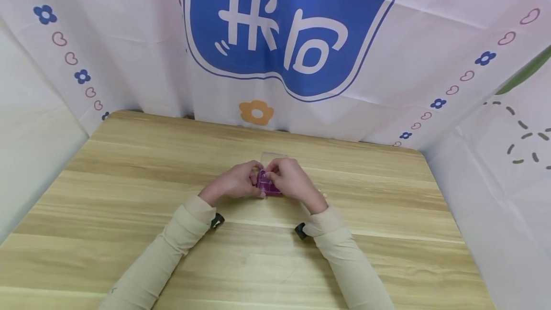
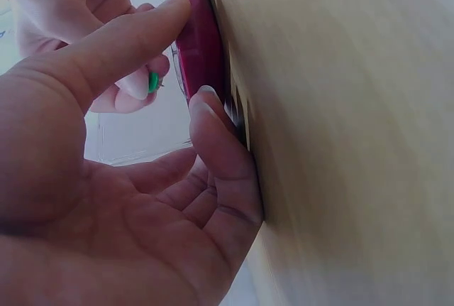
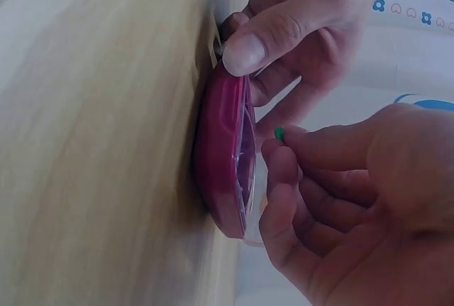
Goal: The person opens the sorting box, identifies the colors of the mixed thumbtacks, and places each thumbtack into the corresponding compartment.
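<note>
A small purple compartment box (image 1: 270, 189), like a pill case, lies on the table with its clear lid (image 1: 275, 155) swung back. My left hand (image 1: 236, 181) holds the box by its left side, the thumb on its edge and the other fingers against the side in the left wrist view. Over the compartments, my right hand (image 1: 292, 179) pinches a tiny green piece (image 3: 279, 134) between thumb and forefinger. In the left wrist view the green piece (image 2: 153, 82) seems to have a thin point; its exact kind is unclear. The right hand partly covers the compartments.
Small whitish bits (image 1: 323, 193) lie on the wooden table (image 1: 258, 262) beside the right wrist, too small to identify. A printed white curtain (image 1: 150, 71) hangs behind the table's back edge. Dark wrist devices (image 1: 217, 220) show at both cuffs.
</note>
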`<state>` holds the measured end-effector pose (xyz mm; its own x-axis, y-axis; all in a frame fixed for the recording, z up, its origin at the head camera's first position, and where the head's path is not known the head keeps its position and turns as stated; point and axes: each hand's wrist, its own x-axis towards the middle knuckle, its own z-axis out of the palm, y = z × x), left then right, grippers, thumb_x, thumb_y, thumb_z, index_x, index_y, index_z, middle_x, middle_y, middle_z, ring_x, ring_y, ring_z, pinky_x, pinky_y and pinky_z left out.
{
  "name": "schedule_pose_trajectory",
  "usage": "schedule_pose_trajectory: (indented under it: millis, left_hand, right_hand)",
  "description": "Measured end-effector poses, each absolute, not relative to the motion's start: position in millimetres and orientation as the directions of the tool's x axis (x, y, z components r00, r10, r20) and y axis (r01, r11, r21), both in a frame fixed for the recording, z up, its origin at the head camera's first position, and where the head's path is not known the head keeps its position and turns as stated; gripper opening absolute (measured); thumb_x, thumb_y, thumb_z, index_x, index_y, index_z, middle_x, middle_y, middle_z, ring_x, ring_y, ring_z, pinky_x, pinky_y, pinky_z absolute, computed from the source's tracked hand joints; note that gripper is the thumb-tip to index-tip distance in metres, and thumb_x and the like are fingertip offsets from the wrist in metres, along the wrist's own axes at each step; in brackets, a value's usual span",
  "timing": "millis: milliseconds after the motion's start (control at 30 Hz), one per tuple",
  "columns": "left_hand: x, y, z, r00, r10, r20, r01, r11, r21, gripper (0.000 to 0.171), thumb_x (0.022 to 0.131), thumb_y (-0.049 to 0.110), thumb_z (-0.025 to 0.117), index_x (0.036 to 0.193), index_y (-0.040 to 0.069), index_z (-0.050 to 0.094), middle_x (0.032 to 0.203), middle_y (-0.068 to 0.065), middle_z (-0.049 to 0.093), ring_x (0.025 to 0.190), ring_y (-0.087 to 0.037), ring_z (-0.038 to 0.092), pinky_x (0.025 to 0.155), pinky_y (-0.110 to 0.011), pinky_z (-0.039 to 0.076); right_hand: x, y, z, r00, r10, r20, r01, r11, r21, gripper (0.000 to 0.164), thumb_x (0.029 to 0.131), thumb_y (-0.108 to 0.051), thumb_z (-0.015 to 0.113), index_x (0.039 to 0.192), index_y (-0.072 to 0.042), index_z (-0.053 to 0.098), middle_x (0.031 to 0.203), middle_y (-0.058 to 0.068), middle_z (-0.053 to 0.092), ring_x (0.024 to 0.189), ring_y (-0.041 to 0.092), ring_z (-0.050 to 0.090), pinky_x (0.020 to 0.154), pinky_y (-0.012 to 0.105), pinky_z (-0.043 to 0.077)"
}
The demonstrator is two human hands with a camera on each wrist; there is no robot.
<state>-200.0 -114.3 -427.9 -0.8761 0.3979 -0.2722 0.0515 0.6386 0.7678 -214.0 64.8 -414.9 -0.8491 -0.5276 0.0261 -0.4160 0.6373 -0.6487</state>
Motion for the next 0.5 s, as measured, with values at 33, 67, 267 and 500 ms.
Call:
schedule_pose_trajectory:
  millis: [33, 67, 267, 500]
  left_hand:
    - [-200.0, -114.3, -427.7, -0.876, 0.400, -0.269, 0.055, 0.638, 0.768, 0.073, 0.070, 0.019, 0.083, 0.129, 0.006, 0.042, 0.087, -0.011, 0.060, 0.072, -0.021, 0.056, 0.063, -0.036, 0.048]
    - [-200.1, -114.4, -427.5, -0.877, 0.400, -0.267, 0.057, 0.638, 0.768, 0.072, 0.070, 0.020, 0.083, 0.129, 0.007, 0.043, 0.087, -0.010, 0.060, 0.072, -0.021, 0.056, 0.064, -0.036, 0.048]
    - [-201.4, -114.2, -429.8, -0.878, 0.411, -0.246, 0.094, 0.652, 0.753, 0.071, 0.070, 0.024, 0.083, 0.127, 0.007, 0.045, 0.085, -0.008, 0.061, 0.074, -0.020, 0.057, 0.069, -0.037, 0.047]
    - [-201.0, -114.7, -429.8, -0.880, 0.408, -0.243, 0.095, 0.653, 0.752, 0.070, 0.069, 0.023, 0.083, 0.126, 0.007, 0.045, 0.085, -0.008, 0.062, 0.073, -0.020, 0.057, 0.068, -0.037, 0.047]
  right_hand:
    - [-214.1, 64.1, -415.1, -0.847, -0.531, 0.029, -0.421, 0.636, -0.647, 0.005, 0.088, -0.004, 0.064, 0.089, -0.001, 0.068, 0.084, 0.010, 0.069, 0.072, 0.012, 0.061, 0.064, 0.028, 0.055]
    - [-214.2, 63.5, -415.4, -0.845, -0.533, 0.031, -0.423, 0.634, -0.647, 0.005, 0.087, -0.003, 0.064, 0.090, 0.000, 0.068, 0.084, 0.010, 0.070, 0.073, 0.012, 0.061, 0.065, 0.029, 0.055]
    - [-214.4, 61.6, -419.6, -0.841, -0.539, 0.045, -0.434, 0.625, -0.649, 0.006, 0.087, -0.001, 0.064, 0.091, -0.001, 0.069, 0.085, 0.011, 0.070, 0.073, 0.013, 0.060, 0.066, 0.031, 0.053]
    - [-214.3, 60.1, -421.6, -0.837, -0.543, 0.068, -0.456, 0.624, -0.635, 0.006, 0.086, -0.001, 0.065, 0.090, -0.002, 0.069, 0.083, 0.009, 0.069, 0.071, 0.013, 0.060, 0.064, 0.031, 0.053]
